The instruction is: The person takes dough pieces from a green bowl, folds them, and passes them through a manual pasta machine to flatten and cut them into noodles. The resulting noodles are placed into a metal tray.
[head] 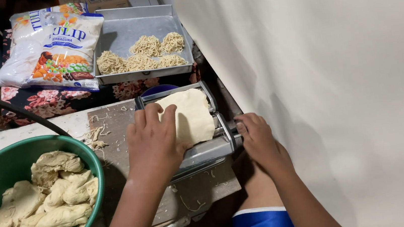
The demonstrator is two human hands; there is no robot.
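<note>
A flat sheet of pale dough (pixel 193 115) lies on top of a metal pasta roller machine (pixel 206 151). My left hand (pixel 153 142) rests on the near left part of the sheet, fingers spread over it. At the machine's right side, my right hand (pixel 256 137) is closed around the crank handle, which is mostly hidden by the fingers.
A green bowl (pixel 85 154) with several lumps of dough stands at the left. Behind the machine a metal tray (pixel 124 33) holds several nests of cut noodles. Two flour bags (pixel 60 48) lie at the back left. A white wall runs along the right.
</note>
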